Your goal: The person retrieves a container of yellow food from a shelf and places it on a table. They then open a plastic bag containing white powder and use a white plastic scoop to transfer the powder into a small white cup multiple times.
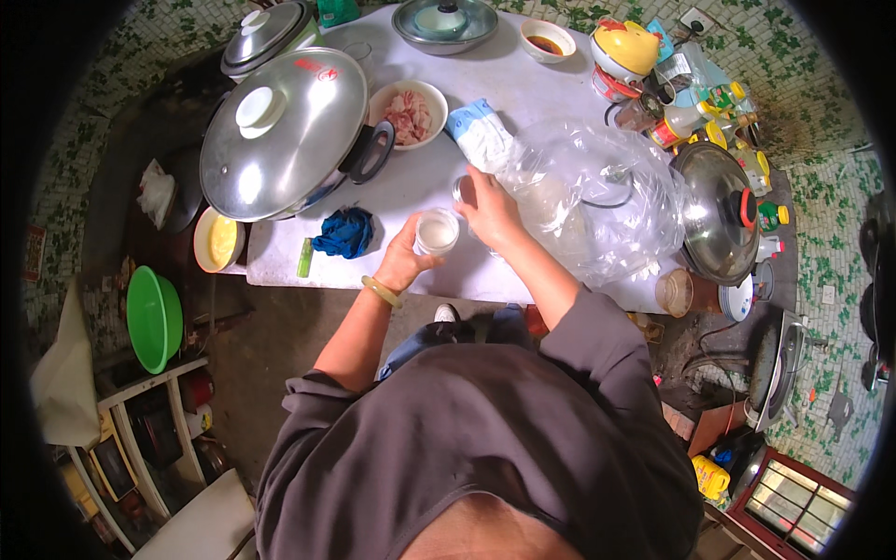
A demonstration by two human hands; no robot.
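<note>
A small clear jar (437, 232) with white contents is in my left hand (402, 262), its open mouth facing up above the table's front edge. My right hand (492, 213) grips a small round lid (462, 190), held apart from the jar. A blue-and-white packet (481, 133) lies just beyond my right hand. Beside that hand, a large crumpled clear plastic bag (595, 210) spreads over the tabletop. To the left of my left hand are a bunched blue cloth (344, 232) and a short piece of green stalk (304, 257).
A large lidded pan (301, 140) stands at the left, by a bowl of sliced raw meat (408, 115). A bowl of yellow liquid (218, 239) sits at the left edge. Bottles (682, 122) and a glass-lidded pan (717, 217) line the right. A bowl of dark sauce (547, 42) is at the back.
</note>
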